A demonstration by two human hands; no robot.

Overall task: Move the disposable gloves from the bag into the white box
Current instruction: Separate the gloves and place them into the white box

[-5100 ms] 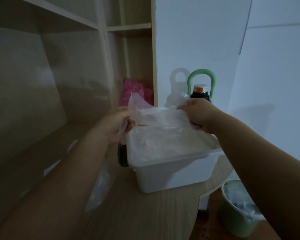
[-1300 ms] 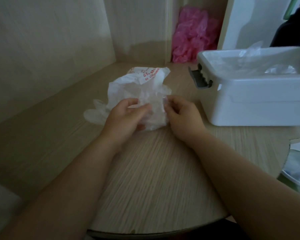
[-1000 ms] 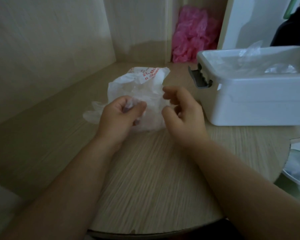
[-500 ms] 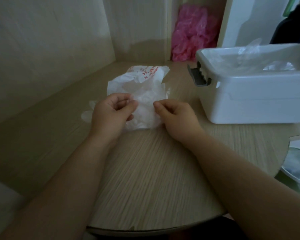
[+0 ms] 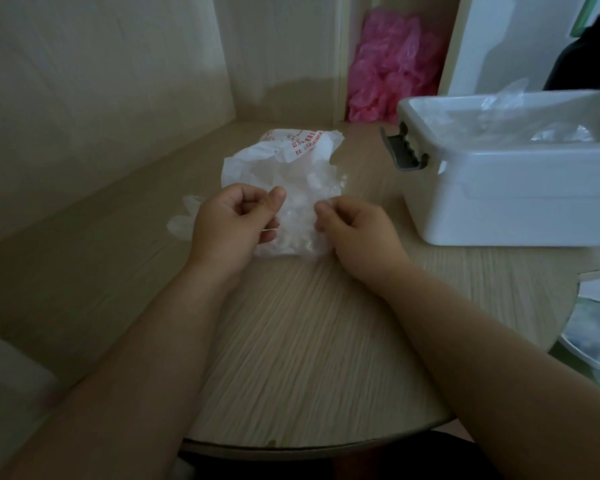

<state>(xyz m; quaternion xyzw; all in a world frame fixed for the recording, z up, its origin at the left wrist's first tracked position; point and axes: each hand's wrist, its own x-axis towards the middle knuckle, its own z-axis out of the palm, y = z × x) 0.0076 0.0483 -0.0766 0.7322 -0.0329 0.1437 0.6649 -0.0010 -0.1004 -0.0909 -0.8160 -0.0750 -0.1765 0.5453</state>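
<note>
Tabletop (image 5: 302,341) is curving along its near edge under our forearms, walled at left and back. We are pinching clear gloves (image 5: 297,223) with left hand (image 5: 229,223) and right hand (image 5: 357,230), at the bag (image 5: 274,161) mouth, mid-table. Box (image 5: 499,202) is sitting open just right of the bag; pink plastic (image 5: 392,74) is bunching behind.
</note>
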